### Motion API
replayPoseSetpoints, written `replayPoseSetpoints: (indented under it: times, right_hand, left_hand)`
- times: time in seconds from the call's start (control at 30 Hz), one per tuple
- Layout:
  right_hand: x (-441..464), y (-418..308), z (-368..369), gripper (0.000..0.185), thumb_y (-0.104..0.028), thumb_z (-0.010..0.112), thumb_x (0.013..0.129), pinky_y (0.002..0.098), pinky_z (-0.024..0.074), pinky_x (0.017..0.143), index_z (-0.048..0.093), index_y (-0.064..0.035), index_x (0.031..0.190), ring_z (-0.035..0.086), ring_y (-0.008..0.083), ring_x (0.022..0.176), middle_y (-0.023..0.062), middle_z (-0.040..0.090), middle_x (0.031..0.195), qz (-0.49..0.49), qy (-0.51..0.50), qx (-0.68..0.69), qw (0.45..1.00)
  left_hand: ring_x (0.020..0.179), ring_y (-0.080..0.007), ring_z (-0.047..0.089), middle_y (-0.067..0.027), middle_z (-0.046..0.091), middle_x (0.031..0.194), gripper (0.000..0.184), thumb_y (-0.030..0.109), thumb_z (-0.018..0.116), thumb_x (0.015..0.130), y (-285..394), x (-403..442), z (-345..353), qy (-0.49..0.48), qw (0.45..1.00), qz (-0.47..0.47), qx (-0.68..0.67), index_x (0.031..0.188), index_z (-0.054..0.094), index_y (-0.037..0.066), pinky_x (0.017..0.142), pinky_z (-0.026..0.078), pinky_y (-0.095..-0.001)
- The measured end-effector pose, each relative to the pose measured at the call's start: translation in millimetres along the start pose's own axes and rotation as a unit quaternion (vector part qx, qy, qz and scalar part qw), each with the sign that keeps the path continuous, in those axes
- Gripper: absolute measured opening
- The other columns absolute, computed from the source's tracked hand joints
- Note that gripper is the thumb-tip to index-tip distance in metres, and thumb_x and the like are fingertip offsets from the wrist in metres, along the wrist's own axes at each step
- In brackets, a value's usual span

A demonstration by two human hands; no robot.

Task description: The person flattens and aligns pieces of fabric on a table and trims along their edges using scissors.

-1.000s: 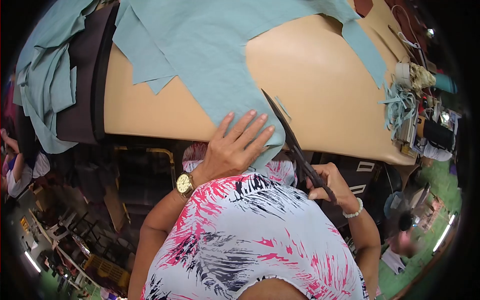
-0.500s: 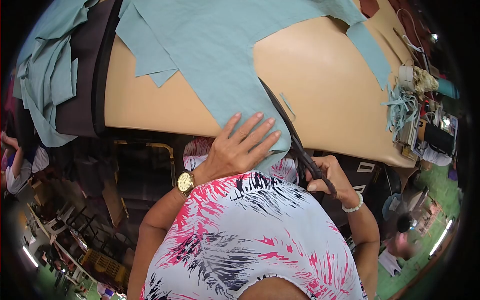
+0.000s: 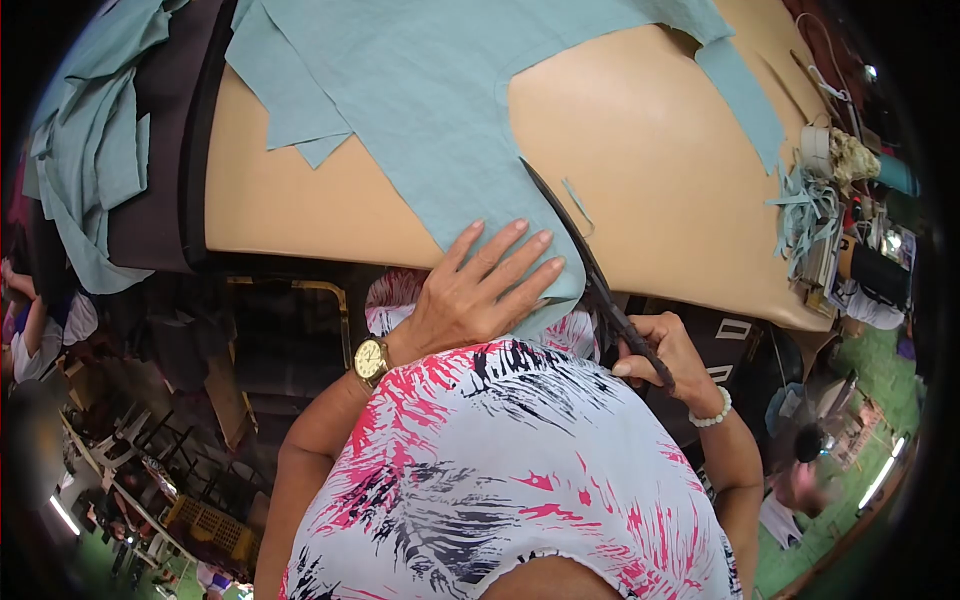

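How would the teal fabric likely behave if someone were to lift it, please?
The teal fabric would probably droop, as its near end hangs off the tan tabletop. It seems thin and light, since its edges show little thickness. The near end might not slide freely, with the left hand spread on it.

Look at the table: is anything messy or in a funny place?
A little messy: thin blue-green strips bunch up at the right edge of the table, and one loose sliver lies beside the scissors, apart from the big cloth.
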State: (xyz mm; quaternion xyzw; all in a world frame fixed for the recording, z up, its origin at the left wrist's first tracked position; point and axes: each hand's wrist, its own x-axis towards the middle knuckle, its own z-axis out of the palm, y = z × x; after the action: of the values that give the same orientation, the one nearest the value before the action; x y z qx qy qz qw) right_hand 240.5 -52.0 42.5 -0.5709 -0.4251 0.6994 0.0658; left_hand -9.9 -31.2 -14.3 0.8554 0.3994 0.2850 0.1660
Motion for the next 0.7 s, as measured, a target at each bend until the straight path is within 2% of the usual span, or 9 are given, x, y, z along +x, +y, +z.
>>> replayPoseSetpoints:
  times: [0.27, 0.47, 0.7]
  right_hand:
    - [-1, -4, 3, 0.037, -0.027, 0.077, 0.066, 0.0205, 0.0251, 0.039, 0.049, -0.0051, 0.058, 0.036, 0.0023, 0.041, -0.0048, 0.04, 0.044, 0.02, 0.018, -0.034, 0.999]
    - [2, -11, 0, 0.033, -0.024, 0.078, 0.064, 0.02, 0.0287, 0.045, 0.051, -0.0037, 0.061, 0.04, 0.0037, 0.051, -0.0028, 0.047, 0.056, -0.016, -0.031, 0.043, 0.998]
    - [13, -16, 0, 0.034, -0.026, 0.078, 0.063, 0.0195, 0.0313, 0.047, 0.052, -0.0033, 0.064, 0.044, 0.0048, 0.053, -0.0027, 0.047, 0.057, -0.007, -0.04, 0.074, 0.996]
  left_hand:
    - [0.111, -0.0248, 0.051, -0.0095, 0.055, 0.119, 0.04, 0.016, 0.065, 0.069, -2, -1, 0, 0.005, 1.0, 0.001, -0.01, 0.108, 0.061, 0.012, 0.093, 0.037, -0.0449]
    - [0.11, -0.0255, 0.052, -0.0104, 0.056, 0.117, 0.036, 0.02, 0.063, 0.071, -2, 1, -3, 0.012, 0.999, -0.007, -0.036, 0.107, 0.061, 0.012, 0.091, 0.039, -0.0446]
    - [0.11, -0.0252, 0.052, -0.0102, 0.056, 0.117, 0.034, 0.021, 0.063, 0.074, 0, 0, -3, 0.006, 0.999, -0.003, -0.046, 0.107, 0.061, 0.013, 0.09, 0.04, -0.044]
